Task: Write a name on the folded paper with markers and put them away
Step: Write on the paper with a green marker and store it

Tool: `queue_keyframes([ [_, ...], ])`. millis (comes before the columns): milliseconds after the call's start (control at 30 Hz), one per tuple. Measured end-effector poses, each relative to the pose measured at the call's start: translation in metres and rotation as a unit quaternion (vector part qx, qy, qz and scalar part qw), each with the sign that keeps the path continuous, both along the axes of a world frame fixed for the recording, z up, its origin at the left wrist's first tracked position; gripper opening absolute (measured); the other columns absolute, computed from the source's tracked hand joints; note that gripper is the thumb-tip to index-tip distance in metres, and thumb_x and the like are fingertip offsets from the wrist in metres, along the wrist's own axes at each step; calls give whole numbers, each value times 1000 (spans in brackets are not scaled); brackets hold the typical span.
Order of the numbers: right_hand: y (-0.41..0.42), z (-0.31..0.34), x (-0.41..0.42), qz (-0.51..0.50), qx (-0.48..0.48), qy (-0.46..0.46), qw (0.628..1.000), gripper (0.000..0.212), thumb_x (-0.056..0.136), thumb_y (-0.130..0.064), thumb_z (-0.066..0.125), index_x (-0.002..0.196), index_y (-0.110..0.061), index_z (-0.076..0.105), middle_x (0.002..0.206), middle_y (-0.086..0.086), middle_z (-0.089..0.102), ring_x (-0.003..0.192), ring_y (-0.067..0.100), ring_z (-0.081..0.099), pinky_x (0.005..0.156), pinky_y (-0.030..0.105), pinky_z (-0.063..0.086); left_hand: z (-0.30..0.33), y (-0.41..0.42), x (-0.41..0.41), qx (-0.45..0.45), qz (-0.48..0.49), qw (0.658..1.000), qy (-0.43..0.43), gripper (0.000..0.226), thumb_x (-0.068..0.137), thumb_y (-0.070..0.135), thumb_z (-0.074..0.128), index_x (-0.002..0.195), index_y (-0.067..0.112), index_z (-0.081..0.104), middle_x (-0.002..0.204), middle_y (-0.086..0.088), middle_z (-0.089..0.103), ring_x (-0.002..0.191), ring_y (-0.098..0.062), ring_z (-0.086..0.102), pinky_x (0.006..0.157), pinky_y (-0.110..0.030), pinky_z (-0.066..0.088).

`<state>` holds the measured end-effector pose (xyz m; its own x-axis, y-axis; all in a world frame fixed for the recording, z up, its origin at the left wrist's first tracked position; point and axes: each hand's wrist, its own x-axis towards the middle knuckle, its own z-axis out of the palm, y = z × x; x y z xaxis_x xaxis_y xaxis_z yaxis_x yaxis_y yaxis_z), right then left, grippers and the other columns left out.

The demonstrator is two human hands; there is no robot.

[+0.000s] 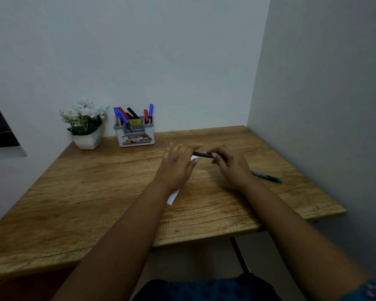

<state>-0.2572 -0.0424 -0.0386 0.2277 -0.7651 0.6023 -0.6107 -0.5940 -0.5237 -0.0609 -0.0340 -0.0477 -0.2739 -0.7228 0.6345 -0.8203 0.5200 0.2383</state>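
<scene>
Both hands meet over the middle of the wooden table (96,192). A black marker (202,154) runs level between them: my left hand (178,164) grips one end and my right hand (228,162) grips the other. The folded white paper (173,197) lies on the table under my left hand and wrist, mostly hidden, with corners showing near my thumb and below my wrist. A second marker with a green end (267,177) lies on the table right of my right hand.
A grey organizer (137,137) with several blue, red and black markers stands at the back by the wall. A white pot of white flowers (86,127) sits left of it. A wall runs close along the table's right edge.
</scene>
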Motion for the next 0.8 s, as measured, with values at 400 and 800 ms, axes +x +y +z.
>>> queue_keyframes([
  [400, -13, 13, 41, 239, 354, -330, 842, 18, 98, -14, 55, 94, -3, 70, 79, 4, 72, 77, 8, 66, 78, 18, 53, 4, 1, 13, 113, -27, 991, 65, 34, 101, 30, 38, 132, 29, 53, 106, -4, 69, 92, -22, 63, 74, -37, 50],
  [800, -40, 9, 68, 71, 355, -470, 805, 27, 101, -37, 49, 101, -11, 50, 78, 12, 69, 57, 12, 67, 50, 18, 50, 12, -14, 66, 205, 118, 952, 193, 24, 89, 48, 60, 105, 31, 67, 100, 7, 65, 92, -12, 59, 79, -33, 51],
])
